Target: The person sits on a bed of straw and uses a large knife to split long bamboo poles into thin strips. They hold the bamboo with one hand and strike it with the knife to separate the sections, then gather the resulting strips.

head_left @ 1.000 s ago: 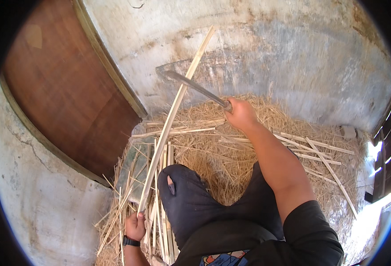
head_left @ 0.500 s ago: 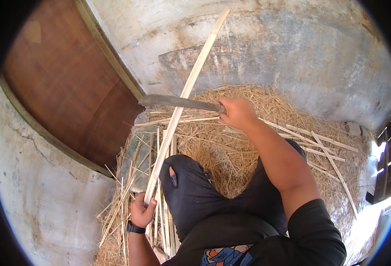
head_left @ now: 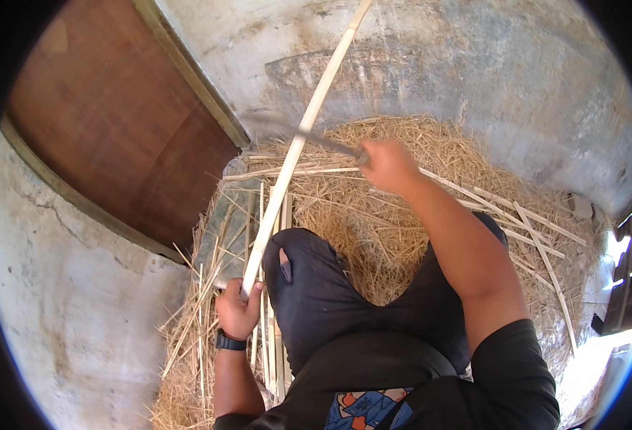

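Note:
My left hand (head_left: pixel 237 313), with a black watch at its wrist, is closed round the lower end of a long pale bamboo strip (head_left: pixel 281 183). The strip slants up and away to the right, past my left knee, and its far end reaches the top of the view. My right hand (head_left: pixel 390 166) grips the handle of a machete (head_left: pixel 334 147). Its dark blade points left and crosses the strip about midway; the tip is smeared by motion. Whether the edge touches the strip, I cannot tell.
Straw-like shavings (head_left: pixel 373 222) cover the floor around my bent legs. Several split strips (head_left: pixel 545 258) lie to the right, and more (head_left: pixel 269 351) beside my left leg. A plastered wall (head_left: pixel 473 79) stands ahead, with a brown door (head_left: pixel 115 129) at the left.
My left hand has moved up and slightly right with the bamboo strip. The machete's blade has tilted, its tip rising, and now blurs; my right hand has shifted slightly up and right.

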A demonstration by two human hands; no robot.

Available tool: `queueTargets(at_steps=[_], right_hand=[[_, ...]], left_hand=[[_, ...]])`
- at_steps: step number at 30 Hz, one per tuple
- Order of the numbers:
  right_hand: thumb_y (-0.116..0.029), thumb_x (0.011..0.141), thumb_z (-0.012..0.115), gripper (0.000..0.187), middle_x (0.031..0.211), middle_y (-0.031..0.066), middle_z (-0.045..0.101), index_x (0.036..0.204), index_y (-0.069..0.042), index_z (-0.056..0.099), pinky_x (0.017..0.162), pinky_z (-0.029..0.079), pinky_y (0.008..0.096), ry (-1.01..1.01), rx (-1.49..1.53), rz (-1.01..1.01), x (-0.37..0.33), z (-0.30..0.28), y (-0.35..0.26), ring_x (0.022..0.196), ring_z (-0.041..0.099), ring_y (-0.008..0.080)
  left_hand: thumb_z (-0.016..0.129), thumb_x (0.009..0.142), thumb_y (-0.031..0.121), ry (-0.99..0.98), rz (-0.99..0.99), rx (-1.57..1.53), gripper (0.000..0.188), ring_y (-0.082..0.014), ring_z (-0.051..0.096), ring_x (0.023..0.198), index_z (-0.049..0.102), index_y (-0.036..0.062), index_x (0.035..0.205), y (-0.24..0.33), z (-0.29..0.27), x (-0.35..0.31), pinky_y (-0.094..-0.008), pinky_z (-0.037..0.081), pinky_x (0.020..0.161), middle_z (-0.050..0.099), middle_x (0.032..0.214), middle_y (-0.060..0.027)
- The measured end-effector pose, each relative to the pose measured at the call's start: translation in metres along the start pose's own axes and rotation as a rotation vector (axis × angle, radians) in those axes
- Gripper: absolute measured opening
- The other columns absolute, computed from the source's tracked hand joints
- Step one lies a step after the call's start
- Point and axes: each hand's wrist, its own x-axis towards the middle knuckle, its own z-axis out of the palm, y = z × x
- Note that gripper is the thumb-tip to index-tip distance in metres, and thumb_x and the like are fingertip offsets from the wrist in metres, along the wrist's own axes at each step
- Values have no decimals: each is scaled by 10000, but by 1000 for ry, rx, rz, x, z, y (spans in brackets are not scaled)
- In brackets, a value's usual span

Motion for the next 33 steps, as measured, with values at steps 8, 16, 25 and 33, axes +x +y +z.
queueTargets(at_steps=[8,16,25,33], right_hand=[[-113,872,636,177,750,111,700,1039,-109,693,685,562,441,-172,-125,-79,-4,-12,-22,714,703,284],[-142,882,639,191,801,134,713,1059,-88,688,687,559,437,-164,-77,-136,-8,7,-21,739,705,282],[-147,866,680,214,890,133,732,1069,-79,687,769,585,422,43,76,223,5,-3,34,842,726,281],[-112,858,664,224,849,113,729,1080,-89,685,684,583,418,-210,-313,-307,-2,-4,-31,759,712,249]], left_hand=[[776,883,225,-65,18,-9,282,-334,657,576,603,3,892,18,5,0,-379,490,537,642,664,-188],[783,875,208,-55,0,-14,273,-322,629,548,606,1,896,4,1,-6,-376,478,532,630,646,-176],[792,867,206,-55,38,20,263,-284,631,536,637,-1,919,-29,-29,2,-360,479,517,643,644,-161],[787,863,181,-128,7,-58,238,-182,561,512,630,2,859,-29,-26,-10,-320,442,508,610,607,-120]])
